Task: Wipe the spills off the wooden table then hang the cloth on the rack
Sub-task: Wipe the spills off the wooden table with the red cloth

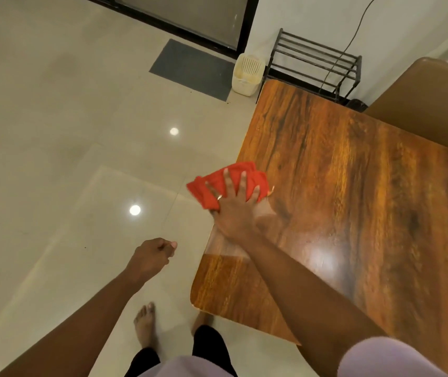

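Note:
A folded orange-red cloth (212,186) lies at the left edge of the wooden table (353,200), partly overhanging it. My right hand (233,205) presses flat on the cloth with fingers spread. My left hand (153,254) hangs over the floor to the left of the table, fingers curled in and holding nothing. A black metal rack (315,61) with horizontal bars stands against the wall beyond the table's far corner. No spill is plainly visible on the glossy tabletop.
A cream plastic basket (247,74) sits on the floor beside the rack. A grey mat (192,68) lies before a dark-framed glass door. A brown chair back (432,99) stands at the table's far side. My bare feet (145,325) are on the tiled floor.

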